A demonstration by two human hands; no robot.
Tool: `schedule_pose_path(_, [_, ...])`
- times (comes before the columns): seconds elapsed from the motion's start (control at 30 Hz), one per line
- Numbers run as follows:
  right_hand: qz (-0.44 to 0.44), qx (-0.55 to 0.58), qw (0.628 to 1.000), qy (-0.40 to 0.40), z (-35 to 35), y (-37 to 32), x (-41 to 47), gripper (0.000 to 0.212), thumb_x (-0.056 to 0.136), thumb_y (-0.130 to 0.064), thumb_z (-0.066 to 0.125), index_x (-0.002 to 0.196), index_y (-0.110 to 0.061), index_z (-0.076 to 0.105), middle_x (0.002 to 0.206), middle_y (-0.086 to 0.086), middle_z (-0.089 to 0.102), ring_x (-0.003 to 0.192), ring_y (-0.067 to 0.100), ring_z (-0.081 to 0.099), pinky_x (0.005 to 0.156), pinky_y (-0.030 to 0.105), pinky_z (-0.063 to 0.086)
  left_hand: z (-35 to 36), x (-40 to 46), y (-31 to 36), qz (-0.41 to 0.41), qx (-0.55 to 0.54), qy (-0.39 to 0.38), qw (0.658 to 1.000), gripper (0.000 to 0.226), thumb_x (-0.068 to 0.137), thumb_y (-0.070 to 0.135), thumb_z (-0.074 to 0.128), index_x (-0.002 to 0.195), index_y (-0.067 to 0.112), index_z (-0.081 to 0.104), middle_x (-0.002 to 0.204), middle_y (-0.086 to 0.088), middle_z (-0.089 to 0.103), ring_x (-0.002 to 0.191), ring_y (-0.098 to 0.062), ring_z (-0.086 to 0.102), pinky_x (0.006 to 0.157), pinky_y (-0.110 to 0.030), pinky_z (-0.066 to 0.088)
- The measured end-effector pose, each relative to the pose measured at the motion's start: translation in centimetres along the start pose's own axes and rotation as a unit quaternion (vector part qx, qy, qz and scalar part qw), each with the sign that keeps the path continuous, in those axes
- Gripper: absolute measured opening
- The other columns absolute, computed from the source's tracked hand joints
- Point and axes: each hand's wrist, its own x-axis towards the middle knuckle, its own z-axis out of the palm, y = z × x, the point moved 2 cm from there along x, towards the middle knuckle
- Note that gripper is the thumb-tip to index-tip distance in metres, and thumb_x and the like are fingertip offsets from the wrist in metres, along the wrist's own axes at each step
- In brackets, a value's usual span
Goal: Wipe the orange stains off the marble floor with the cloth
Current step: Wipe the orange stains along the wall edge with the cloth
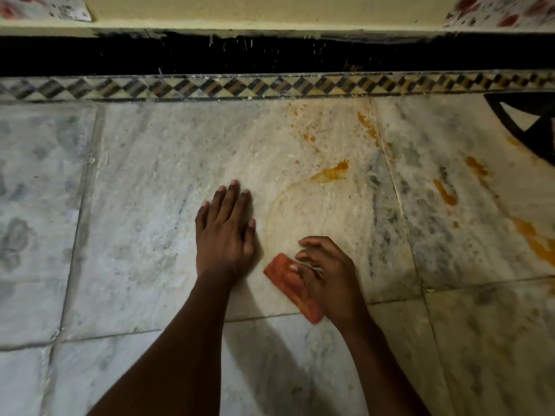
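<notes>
The cloth (pixel 292 288), a small folded orange-red piece, lies flat on the marble floor (pixel 150 175) under the right hand (pixel 327 280). That hand's fingers (pixel 309 244) are curled and half spread over the cloth's upper right part; the fingertips press on it, though whether they pinch it or only press down is hard to tell. The cloth's left corner and lower end stick out from under the hand.

The left hand (pixel 225 232) lies palm down on the bare floor just left of the cloth, fingers straight and close together, holding nothing.

The orange stains (pixel 333 171) lie ahead and to the right of the cloth: a smear with a thin curved trail leading down towards the hands, small spots further up, a streak along the tile joint (pixel 368 129), and thicker streaks on the next tile to the right (pixel 444 192), one of them cut off by the right edge.

A patterned border strip (pixel 240 87) runs along the far edge of the floor, below a black band (pixel 240 54). A dark floor inlay at the right edge (pixel 528 127) is only partly visible. Both arms are blurred near the bottom
</notes>
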Motion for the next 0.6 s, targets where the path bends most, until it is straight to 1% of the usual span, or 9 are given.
schedule_pose_path(0.07, [0.002,-0.022,1.000,-0.014,0.0,-0.5,-0.4,0.023,0.097,-0.035,0.068,0.098,-0.013,0.076,0.119,-0.009,0.064,0.108,0.012,0.065,0.089,0.042,0.060,-0.1,0.0,0.0,0.000,0.001,-0.003,1.000,0.063,0.104,0.044,0.033,0.164,0.025,0.034,0.176,0.002,0.020,0.163,-0.018,0.014,0.130,-0.046,0.013])
schedule_pose_path(0.13, [0.013,-0.027,0.998,-0.048,-0.4,-0.9,-1.0,0.041,0.091,-0.055,0.066,0.103,-0.017,0.076,0.118,-0.014,0.061,0.109,0.010,0.062,0.091,0.035,0.058,0.0,0.0,0.0,0.001,0.003,-0.008,1.000,0.063,0.104,0.044,0.032,0.164,0.025,0.033,0.176,0.002,0.019,0.163,-0.018,0.012,0.130,-0.046,0.012])
schedule_pose_path(0.17, [0.006,-0.040,0.998,-0.052,-0.7,-1.1,-1.4,0.044,0.086,-0.057,0.069,0.106,-0.018,0.076,0.120,-0.016,0.058,0.110,0.010,0.062,0.092,0.031,0.057,0.0,0.0,0.0,0.002,0.005,-0.007,1.000,0.063,0.104,0.044,0.032,0.164,0.025,0.033,0.176,0.002,0.019,0.163,-0.019,0.013,0.130,-0.046,0.012])
schedule_pose_path(0.27, [-0.023,-0.066,0.997,-0.031,-0.9,-1.3,-2.0,0.033,0.089,-0.040,0.067,0.108,-0.015,0.078,0.121,-0.017,0.055,0.110,0.017,0.064,0.092,0.039,0.059,0.0,0.1,0.0,-0.001,0.005,-0.005,1.000,0.064,0.103,0.044,0.033,0.164,0.025,0.035,0.176,0.002,0.020,0.163,-0.019,0.014,0.130,-0.046,0.013])
schedule_pose_path(0.33, [-0.033,-0.054,0.998,-0.023,-0.8,-1.5,-1.9,0.023,0.094,-0.026,0.063,0.105,-0.012,0.078,0.117,-0.012,0.061,0.105,0.019,0.067,0.089,0.043,0.061,0.0,0.1,0.0,0.000,0.005,-0.004,1.000,0.064,0.103,0.044,0.033,0.164,0.025,0.035,0.176,0.002,0.020,0.163,-0.019,0.014,0.130,-0.047,0.013])
schedule_pose_path(0.43, [0.031,0.035,0.999,-0.008,-2.1,-1.8,0.4,0.008,0.097,-0.011,0.072,0.102,-0.012,0.078,0.106,-0.005,0.073,0.098,0.015,0.072,0.087,0.034,0.062,0.0,0.0,0.0,0.004,0.006,-0.004,1.000,0.064,0.103,0.044,0.034,0.164,0.024,0.034,0.176,0.001,0.020,0.163,-0.019,0.014,0.130,-0.046,0.013])
schedule_pose_path(0.5, [0.106,0.036,0.991,0.070,-3.7,-1.0,2.4,0.020,0.095,-0.006,0.076,0.113,-0.014,0.077,0.114,-0.002,0.073,0.107,0.018,0.071,0.090,0.023,0.059,0.1,0.0,0.0,0.005,0.008,-0.001,1.000,0.063,0.103,0.042,0.036,0.163,0.024,0.036,0.175,0.001,0.022,0.162,-0.020,0.016,0.129,-0.046,0.013])
schedule_pose_path(0.57, [0.138,-0.060,0.969,0.195,-5.4,-0.3,4.0,0.030,0.094,-0.007,0.074,0.124,-0.010,0.073,0.124,0.007,0.070,0.117,0.028,0.066,0.098,0.029,0.055,0.1,0.1,-0.1,0.004,0.010,0.001,1.000,0.063,0.103,0.042,0.037,0.163,0.024,0.037,0.175,0.001,0.023,0.162,-0.020,0.017,0.129,-0.046,0.014])
schedule_pose_path(0.6, [0.125,-0.105,0.953,0.257,-6.0,-0.4,4.1,0.030,0.095,-0.007,0.072,0.124,-0.007,0.073,0.124,0.012,0.069,0.117,0.031,0.064,0.100,0.031,0.051,0.2,0.1,-0.1,0.003,0.012,0.000,1.000,0.063,0.103,0.042,0.037,0.163,0.024,0.037,0.175,0.001,0.022,0.162,-0.020,0.017,0.129,-0.046,0.014])
